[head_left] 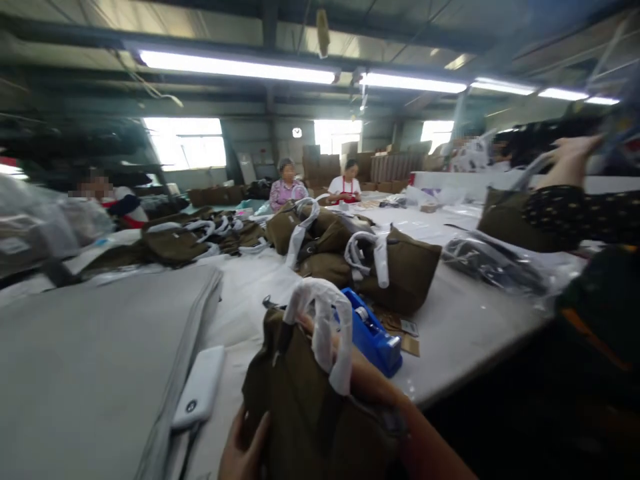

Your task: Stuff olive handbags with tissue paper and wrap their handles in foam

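A dark olive handbag [295, 407] stands upright close in front of me, its handles [343, 333] wrapped in white paper. My left hand [245, 447] grips the bag's lower left side, thumb and fingers around its edge. From the right, my right forearm reaches across the bag top behind the near handle. My right hand [306, 323] shows only in part between the handles; its fingers are hidden at the bag's opening. Just beyond the bag sits a blue tape dispenser [373, 340], with brown tags [410, 344] beside it.
A white power bank [200, 387] with a cable lies left, beside a stack of grey sheets [90, 360]. More olive bags [410, 267] lie across the white table [465, 333]. At right, a co-worker's arm [575, 160] holds another bag's handle. Other people sit farther back.
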`<state>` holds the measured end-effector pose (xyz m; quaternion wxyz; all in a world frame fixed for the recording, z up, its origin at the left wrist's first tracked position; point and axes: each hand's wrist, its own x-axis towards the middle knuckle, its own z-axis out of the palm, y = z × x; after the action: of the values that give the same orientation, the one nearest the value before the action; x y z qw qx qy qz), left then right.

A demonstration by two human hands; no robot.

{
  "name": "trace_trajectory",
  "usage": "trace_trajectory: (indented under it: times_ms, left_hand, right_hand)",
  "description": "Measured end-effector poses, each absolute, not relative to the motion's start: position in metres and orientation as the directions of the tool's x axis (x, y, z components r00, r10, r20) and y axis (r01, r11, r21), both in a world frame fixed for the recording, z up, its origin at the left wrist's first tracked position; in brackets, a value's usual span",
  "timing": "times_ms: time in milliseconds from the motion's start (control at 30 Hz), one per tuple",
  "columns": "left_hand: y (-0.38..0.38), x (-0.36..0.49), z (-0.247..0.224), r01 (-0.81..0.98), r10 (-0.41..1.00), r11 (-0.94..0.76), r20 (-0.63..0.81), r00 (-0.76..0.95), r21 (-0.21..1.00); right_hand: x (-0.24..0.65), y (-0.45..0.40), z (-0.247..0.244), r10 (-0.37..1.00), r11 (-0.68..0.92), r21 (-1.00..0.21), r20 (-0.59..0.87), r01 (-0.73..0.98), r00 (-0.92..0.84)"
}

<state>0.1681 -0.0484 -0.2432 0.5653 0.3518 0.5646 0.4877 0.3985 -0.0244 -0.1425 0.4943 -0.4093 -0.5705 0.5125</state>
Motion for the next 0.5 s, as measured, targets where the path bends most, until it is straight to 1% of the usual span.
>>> trace_trajectory:
  times_ms: [33,67,100,167,200,233,267,300,367,433,500]
  left_hand:
    - [-0.049,0.167,-0.245,-0.17,0.951,0.262,-0.284,-0.124,0.95]
    - [-0.048,0.166,-0.245,-0.165,0.959,0.223,-0.246,-0.14,0.961]
    - [-0.047,0.164,-0.243,-0.128,0.97,0.16,-0.18,-0.162,0.979]
    - [-0.044,0.158,-0.229,0.045,0.981,-0.005,0.014,-0.194,0.999]
    - [-0.042,0.155,-0.218,0.156,0.978,-0.099,0.126,-0.168,0.983]
    - [-0.04,0.153,-0.205,0.259,0.965,-0.21,0.242,-0.1,0.943]
    - [-0.038,0.151,-0.19,0.337,0.933,-0.338,0.359,0.0,0.879]
    - [-0.035,0.151,-0.174,0.384,0.873,-0.482,0.47,0.133,0.787]
    - [-0.029,0.156,-0.144,0.385,0.676,-0.736,0.634,0.375,0.557]
    - [-0.023,0.164,-0.12,0.338,0.48,-0.876,0.691,0.541,0.344]
    - [-0.018,0.171,-0.105,0.306,0.35,-0.934,0.658,0.667,0.187]
  right_hand:
    - [0.407,-0.029,-0.144,0.97,0.125,-0.991,0.13,-0.038,-0.205]
    - [0.415,-0.032,-0.145,0.973,0.117,-0.993,0.119,-0.023,-0.199]
    - [0.422,-0.035,-0.147,0.974,0.108,-0.994,0.104,0.01,-0.201]
    - [0.431,-0.036,-0.151,0.975,0.11,-0.988,0.086,0.108,-0.205]
    - [0.433,-0.036,-0.153,0.973,0.121,-0.981,0.086,0.154,-0.212]
    - [0.432,-0.036,-0.153,0.971,0.14,-0.972,0.097,0.189,-0.217]
    - [0.43,-0.037,-0.153,0.968,0.162,-0.964,0.113,0.212,-0.225]
    - [0.426,-0.039,-0.15,0.964,0.184,-0.958,0.133,0.219,-0.229]
    - [0.415,-0.046,-0.138,0.956,0.22,-0.955,0.17,0.201,-0.24]
    - [0.404,-0.056,-0.122,0.945,0.242,-0.956,0.194,0.163,-0.265]
    - [0.395,-0.065,-0.108,0.938,0.258,-0.958,0.218,0.124,-0.27]
